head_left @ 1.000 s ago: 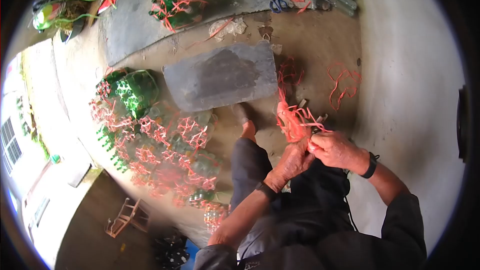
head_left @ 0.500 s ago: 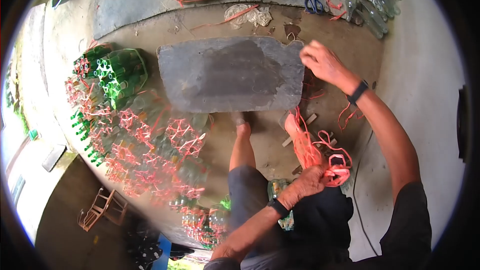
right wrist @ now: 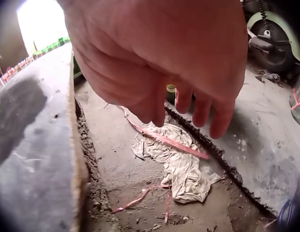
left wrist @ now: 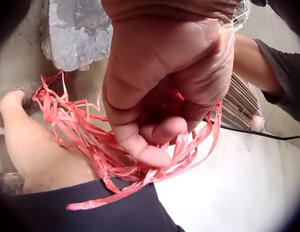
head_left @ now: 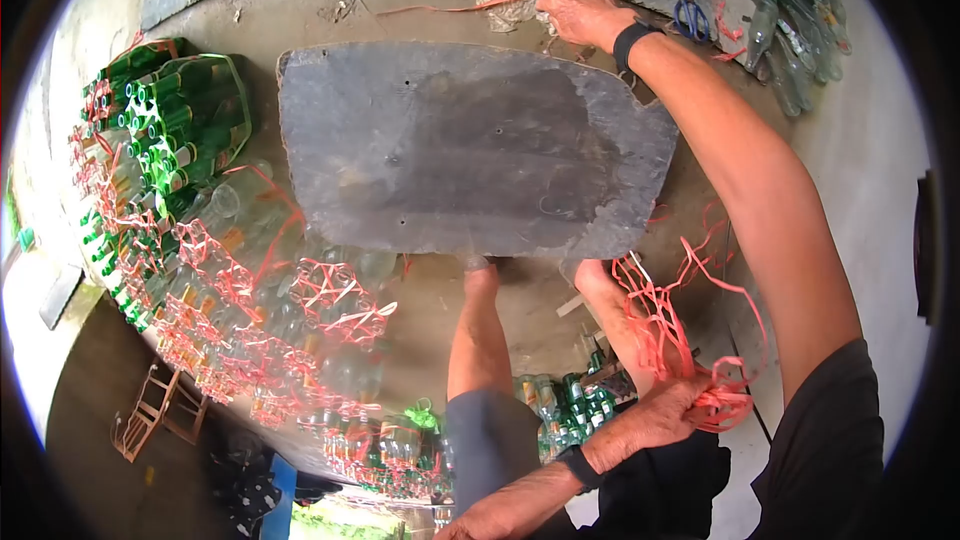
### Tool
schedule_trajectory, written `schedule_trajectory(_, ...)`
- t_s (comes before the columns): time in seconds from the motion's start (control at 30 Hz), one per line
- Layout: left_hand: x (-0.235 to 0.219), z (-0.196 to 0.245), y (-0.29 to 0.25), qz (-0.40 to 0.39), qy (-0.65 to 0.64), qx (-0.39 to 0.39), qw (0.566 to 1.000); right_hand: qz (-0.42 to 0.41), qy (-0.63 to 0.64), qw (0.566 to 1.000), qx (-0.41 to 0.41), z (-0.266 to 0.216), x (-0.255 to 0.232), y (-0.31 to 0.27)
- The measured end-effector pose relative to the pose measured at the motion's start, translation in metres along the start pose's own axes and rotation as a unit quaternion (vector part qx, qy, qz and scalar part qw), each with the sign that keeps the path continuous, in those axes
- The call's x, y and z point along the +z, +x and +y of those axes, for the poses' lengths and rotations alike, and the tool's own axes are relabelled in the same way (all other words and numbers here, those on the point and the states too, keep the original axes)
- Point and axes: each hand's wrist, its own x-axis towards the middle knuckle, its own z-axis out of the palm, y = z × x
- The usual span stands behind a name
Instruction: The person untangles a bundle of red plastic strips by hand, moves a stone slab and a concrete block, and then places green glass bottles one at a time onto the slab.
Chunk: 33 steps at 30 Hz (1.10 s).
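Observation:
My left hand [head_left: 655, 418] grips a bundle of red plastic strips [left wrist: 130, 166] over my lap, its fingers curled round them. Loose ends trail across my bare leg. At the far side of the grey slab [head_left: 470, 155], my right hand [head_left: 583, 13] reaches down over a crumpled pale cloth [right wrist: 186, 174]. A single red strip [right wrist: 176, 143] lies across that cloth, just below my loosely extended right fingers [right wrist: 220, 118]. Nothing shows in the right hand. Another thin red strip [right wrist: 140, 197] lies on the ground beside the cloth.
Green and clear bottles tied with red strips [head_left: 240, 290] crowd the left side. Blue-handled scissors [head_left: 690, 20] and loose bottles [head_left: 785, 40] lie at the far right. More bottles [head_left: 580, 405] stand between my legs. A wooden chair [head_left: 160, 410] is at lower left.
My right hand left the bundle at my lap and reached forward past the slab to the cloth. My left hand kept the red strips. The head view shifted forward.

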Motion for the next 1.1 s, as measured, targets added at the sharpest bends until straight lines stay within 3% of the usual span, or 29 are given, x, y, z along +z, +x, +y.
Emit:
schedule_trajectory(0.23, -0.007, 0.015, 0.007, -0.051, -0.076, -0.077, 0.993, -0.081, -0.104, 0.991, 0.007, -0.028, 0.014, 0.047)
schedule_trajectory(0.4, 0.0, 0.011, 0.009, -0.028, -0.083, -0.05, 0.995, -0.168, -0.111, 0.978, 0.055, -0.035, 0.023, 0.064)
schedule_trajectory(0.53, 0.0, 0.015, 0.015, -0.03, -0.129, -0.068, 0.989, -0.134, -0.125, 0.981, 0.068, -0.025, 0.045, 0.066)
schedule_trajectory(0.6, -0.006, 0.021, 0.015, -0.063, -0.093, -0.097, 0.989, -0.043, -0.115, 0.992, 0.001, -0.017, 0.048, 0.065)
schedule_trajectory(0.63, -0.005, 0.019, 0.015, -0.066, -0.096, -0.098, 0.988, -0.047, -0.116, 0.992, 0.003, -0.015, 0.047, 0.061)
schedule_trajectory(0.7, -0.004, 0.015, 0.015, -0.035, -0.126, -0.095, 0.987, -0.051, -0.003, 0.999, 0.009, -0.003, 0.044, 0.056)
schedule_trajectory(0.73, -0.01, 0.021, 0.017, -0.06, -0.109, -0.132, 0.983, 0.009, 0.021, 1.0, 0.002, 0.006, 0.046, 0.05)
schedule_trajectory(0.77, -0.007, 0.011, 0.014, -0.046, -0.07, -0.07, 0.994, 0.007, 0.019, 1.0, 0.009, 0.019, 0.047, 0.039)
schedule_trajectory(0.83, -0.008, 0.005, 0.013, -0.065, -0.065, -0.081, 0.992, 0.068, 0.072, 0.991, -0.087, 0.038, 0.038, 0.006)
schedule_trajectory(0.87, -0.008, 0.004, 0.015, -0.074, -0.094, -0.09, 0.989, 0.09, 0.128, 0.985, -0.076, 0.049, 0.036, -0.016)
schedule_trajectory(0.97, -0.01, -0.001, 0.011, -0.077, -0.022, -0.066, 0.995, 0.101, 0.204, 0.973, -0.027, 0.083, 0.025, -0.101)
schedule_trajectory(1.03, -0.016, 0.002, 0.011, -0.106, -0.025, -0.1, 0.989, 0.128, 0.199, 0.971, -0.015, 0.107, 0.035, -0.167)
schedule_trajectory(1.1, -0.02, 0.004, 0.011, -0.109, -0.038, -0.121, 0.986, 0.128, 0.263, 0.95, 0.104, 0.123, 0.041, -0.236)
